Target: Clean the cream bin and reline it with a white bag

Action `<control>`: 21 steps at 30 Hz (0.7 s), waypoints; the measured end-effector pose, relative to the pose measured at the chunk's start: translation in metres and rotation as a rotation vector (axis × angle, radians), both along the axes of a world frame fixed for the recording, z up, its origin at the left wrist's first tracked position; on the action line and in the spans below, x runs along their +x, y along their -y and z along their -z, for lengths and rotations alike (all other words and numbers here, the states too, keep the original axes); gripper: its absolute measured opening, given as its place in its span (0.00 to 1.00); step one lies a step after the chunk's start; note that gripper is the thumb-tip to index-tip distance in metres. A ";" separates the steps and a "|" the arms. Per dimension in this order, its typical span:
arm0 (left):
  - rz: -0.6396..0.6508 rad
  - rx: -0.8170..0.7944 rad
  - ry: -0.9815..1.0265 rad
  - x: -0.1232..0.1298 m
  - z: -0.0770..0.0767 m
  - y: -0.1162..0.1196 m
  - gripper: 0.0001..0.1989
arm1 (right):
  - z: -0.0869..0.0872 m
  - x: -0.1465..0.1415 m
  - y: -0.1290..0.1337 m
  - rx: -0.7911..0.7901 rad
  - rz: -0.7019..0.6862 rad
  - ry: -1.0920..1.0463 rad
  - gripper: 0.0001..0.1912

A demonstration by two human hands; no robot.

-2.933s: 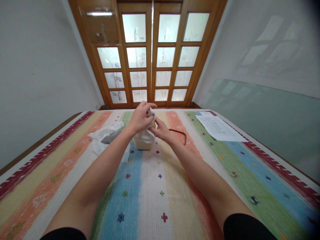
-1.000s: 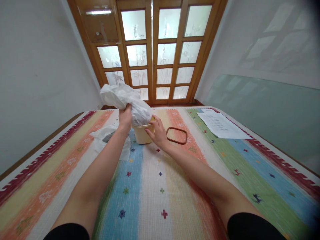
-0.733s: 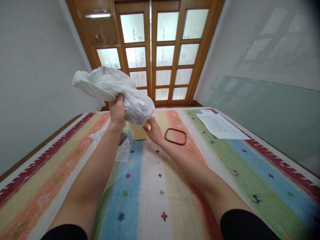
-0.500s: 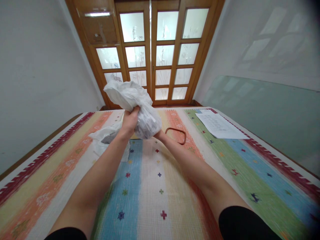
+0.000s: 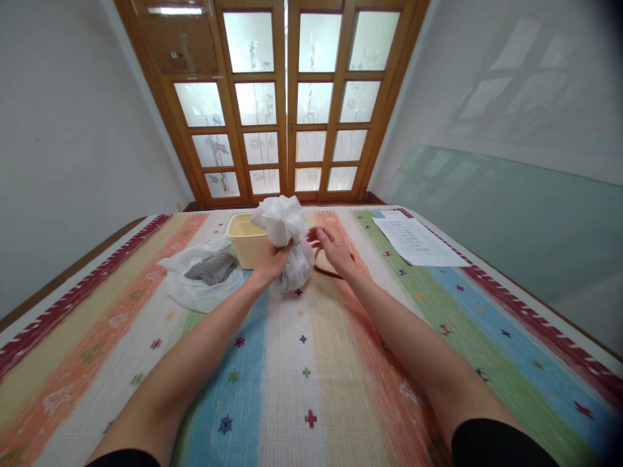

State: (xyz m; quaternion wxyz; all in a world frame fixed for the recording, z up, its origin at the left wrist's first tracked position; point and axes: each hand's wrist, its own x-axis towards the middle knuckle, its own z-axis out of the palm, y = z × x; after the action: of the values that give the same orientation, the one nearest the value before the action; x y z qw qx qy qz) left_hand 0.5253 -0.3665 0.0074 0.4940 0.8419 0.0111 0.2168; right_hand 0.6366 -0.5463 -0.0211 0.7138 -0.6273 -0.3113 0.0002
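Note:
My left hand point(image 5: 273, 261) is closed round the gathered neck of a white plastic bag point(image 5: 298, 267). The bag's full lower part hangs at or just above the tablecloth; I cannot tell what is inside. To its right, my right hand point(image 5: 333, 248) is apart from the bag, fingers loosely spread and holding nothing. A brown rounded frame-like loop point(image 5: 327, 272) lies partly hidden under that hand. Behind my left hand stands a pale yellow plastic tub point(image 5: 246, 243). Left of the tub, a dark grey cloth point(image 5: 211, 268) rests on a spread white plastic bag point(image 5: 178, 285).
Printed paper sheets point(image 5: 418, 241) lie at the right rear of the table. A striped tablecloth point(image 5: 287, 389) covers the table. Beyond its far edge are wooden glass-paned doors point(image 5: 287, 104), with walls on both sides.
The held bag has come down towards the table, and its top has slumped. My right hand has let go of it and moved right. The yellow tub now shows behind.

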 end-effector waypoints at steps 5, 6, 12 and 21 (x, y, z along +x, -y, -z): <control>0.041 0.196 0.152 -0.009 -0.008 0.007 0.16 | -0.034 -0.032 0.004 0.042 -0.027 0.283 0.30; 0.078 0.185 0.161 -0.011 -0.009 0.009 0.19 | -0.037 -0.036 0.004 0.031 -0.046 0.308 0.31; 0.118 -0.028 0.143 -0.016 -0.016 0.012 0.21 | -0.041 -0.043 -0.002 0.033 -0.038 0.209 0.20; -0.245 -0.342 0.234 -0.011 -0.027 -0.007 0.20 | -0.043 -0.030 -0.003 0.329 0.082 -0.106 0.09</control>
State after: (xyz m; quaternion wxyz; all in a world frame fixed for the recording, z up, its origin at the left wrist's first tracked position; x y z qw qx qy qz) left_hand 0.5139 -0.3599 0.0339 0.5971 0.7077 0.0926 0.3661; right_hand 0.6070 -0.5432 0.0217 0.8216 -0.5134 -0.2432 -0.0471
